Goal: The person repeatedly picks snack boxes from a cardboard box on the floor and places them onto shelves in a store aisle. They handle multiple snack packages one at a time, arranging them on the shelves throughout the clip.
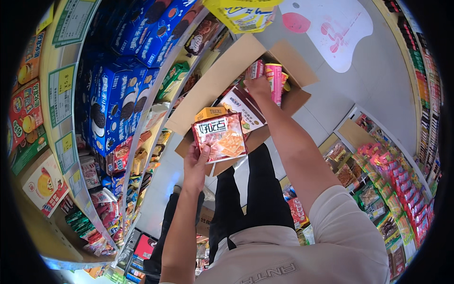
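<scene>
My left hand [197,158] grips the lower left corner of a red and white packet of crackers [228,136], thumb on its front. The packet is held over the near end of an open cardboard box [216,83]. Inside that box, my right hand [259,86] has its fingers around a small red snack pack [256,67]; part of the grip is hidden. Beside it stands a pink cylindrical canister [273,81]. A white and brown carton [244,106] lies between my hands, and an orange-yellow carton [211,113] shows behind the crackers.
Shelves on the left hold blue cookie boxes [117,106] behind a rail of price tags [61,96]. A yellow package [244,14] juts in at the top. To the right is a low rack of bagged snacks [400,181]. Another person's dark-trousered leg [166,227] is at lower left.
</scene>
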The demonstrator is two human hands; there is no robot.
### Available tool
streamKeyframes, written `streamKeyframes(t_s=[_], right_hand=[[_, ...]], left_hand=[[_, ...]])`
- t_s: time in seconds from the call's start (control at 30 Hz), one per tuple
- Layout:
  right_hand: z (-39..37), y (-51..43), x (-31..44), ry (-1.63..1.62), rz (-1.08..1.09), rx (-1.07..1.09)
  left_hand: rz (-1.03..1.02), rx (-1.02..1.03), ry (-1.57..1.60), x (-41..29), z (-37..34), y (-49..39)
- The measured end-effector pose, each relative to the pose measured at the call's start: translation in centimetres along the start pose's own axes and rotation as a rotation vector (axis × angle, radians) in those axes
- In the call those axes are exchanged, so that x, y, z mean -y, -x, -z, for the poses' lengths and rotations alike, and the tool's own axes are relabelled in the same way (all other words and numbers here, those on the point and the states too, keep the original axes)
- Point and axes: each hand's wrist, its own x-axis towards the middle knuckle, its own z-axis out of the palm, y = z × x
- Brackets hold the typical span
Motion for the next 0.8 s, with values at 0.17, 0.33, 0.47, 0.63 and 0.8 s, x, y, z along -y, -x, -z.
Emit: streamKeyframes(t_s=[0.17, 0.33, 0.47, 0.63, 0.8], right_hand=[[-1.4, -1.6, -1.2, -0.158, 0.029, -0.173], [6.3, 1.9, -3.5, -0.735, 0.349, -0.048], [17.9, 12.0, -0.5, -0.873, 0.347, 0.276], [25.2, 23.6, 3.9, -0.970, 0.373, 0.524], [27.0, 33.5, 7.6, -1.117, 0.428, 0.563]], left_hand=[[-0.021, -0.041, 0.017, -0.7, 1.5, 1.7], [0.005, -0.080, 0.062, -1.4, 2.4, 3.6], [-0.084, -0.017, 0.053, -2.9, 3.5, 6.6], [-0.201, 0.052, 0.075, -7.7, 4.4, 11.6], [-0.273, 0.071, 0.148, -10.3, 9.1, 18.4]])
